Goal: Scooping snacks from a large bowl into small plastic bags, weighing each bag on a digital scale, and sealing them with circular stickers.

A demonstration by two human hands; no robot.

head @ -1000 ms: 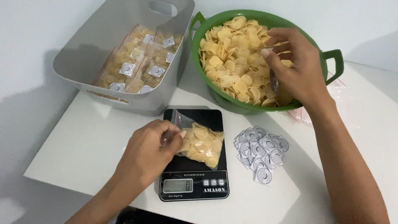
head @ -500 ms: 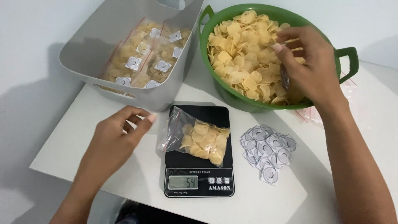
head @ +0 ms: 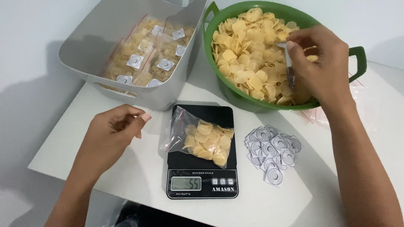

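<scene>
A clear zip bag of yellow crackers (head: 202, 141) lies on the black kitchen scale (head: 202, 151), untouched. The left hand (head: 110, 141) hovers just beside it, fingers loosely curled, holding nothing. The right hand (head: 320, 69) is over the green bowl (head: 357, 59) – fingertips pinched together among the loose crackers (head: 248, 54), beside a grey tub (head: 105, 50) of filled bags – round paper labels (head: 271, 153) lie near the scale

White table (head: 105, 168) against white wall (head: 33, 25) — evenly lit.
</scene>
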